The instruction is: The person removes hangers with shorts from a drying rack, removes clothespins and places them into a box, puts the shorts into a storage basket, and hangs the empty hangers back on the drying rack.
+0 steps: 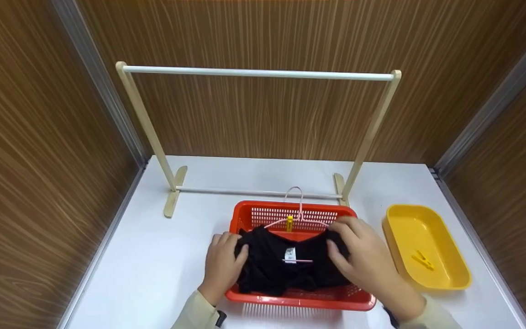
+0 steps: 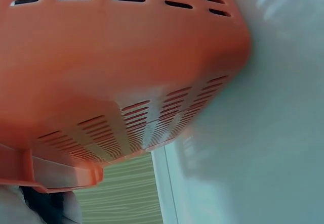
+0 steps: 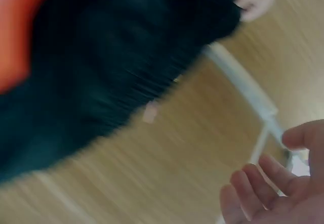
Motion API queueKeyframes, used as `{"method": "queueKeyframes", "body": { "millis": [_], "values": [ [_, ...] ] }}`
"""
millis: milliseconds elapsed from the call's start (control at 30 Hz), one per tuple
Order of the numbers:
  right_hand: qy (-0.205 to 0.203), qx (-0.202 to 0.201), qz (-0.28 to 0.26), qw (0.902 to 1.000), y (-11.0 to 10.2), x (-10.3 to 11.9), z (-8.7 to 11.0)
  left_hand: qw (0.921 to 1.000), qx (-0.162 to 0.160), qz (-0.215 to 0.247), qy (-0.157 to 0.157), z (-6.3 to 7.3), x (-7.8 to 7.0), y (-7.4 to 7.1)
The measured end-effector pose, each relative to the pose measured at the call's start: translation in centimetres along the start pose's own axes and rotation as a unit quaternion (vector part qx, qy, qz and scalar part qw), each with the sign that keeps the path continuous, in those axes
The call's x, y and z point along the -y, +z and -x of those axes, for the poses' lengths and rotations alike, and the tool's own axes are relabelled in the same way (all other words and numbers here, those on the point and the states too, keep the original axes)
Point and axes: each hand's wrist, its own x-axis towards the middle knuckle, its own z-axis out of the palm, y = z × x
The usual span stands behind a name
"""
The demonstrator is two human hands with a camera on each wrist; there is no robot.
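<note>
A black garment (image 1: 308,269) with a white label (image 1: 290,254) lies over a red basket (image 1: 299,301). A pink hanger (image 1: 301,212) sits in its neckline, hook upward and lower bar showing below the label. My left hand (image 1: 223,260) pinches the garment's left shoulder between thumb and fingers, over the basket's left rim. At the right shoulder is my right hand (image 1: 359,249), thumb and fingers spread about the cloth. In the right wrist view the right hand's fingers (image 3: 253,188) are loosely bent, apart from the blurred garment. A yellow clothespin (image 1: 289,224) shows beside the hanger.
Behind the basket stands a drying rack with a white top bar (image 1: 258,72) and wooden legs. A yellow tray (image 1: 409,219) with a yellow clothespin (image 1: 423,260) in it lies to the right. Wood-patterned panels (image 1: 254,123) enclose the white table (image 1: 171,256).
</note>
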Motion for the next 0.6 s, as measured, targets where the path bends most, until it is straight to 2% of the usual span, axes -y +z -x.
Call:
{"method": "queueKeyframes", "body": {
  "millis": [100,200,333,433,600],
  "values": [
    [-0.028,0.024,0.031,0.9988,0.8,0.6,-2.1,1.0,-0.003,0.004,-0.004,0.1,0.0,0.1],
    [-0.036,0.091,0.068,0.9929,2.8,1.2,-3.6,0.9999,-0.006,0.005,-0.008,0.2,0.1,0.0],
    [-0.042,0.178,0.095,0.9786,5.0,2.1,-4.0,1.0,0.0,0.006,-0.002,0.2,0.0,-0.1],
    [-0.064,0.194,0.118,0.9718,6.5,2.4,-4.4,1.0,-0.003,0.004,0.0,0.1,-0.1,0.0],
    [-0.09,0.187,0.17,0.9635,8.9,1.3,-5.2,1.0,-0.005,0.002,-0.005,0.1,-0.2,0.1]
  ]
}}
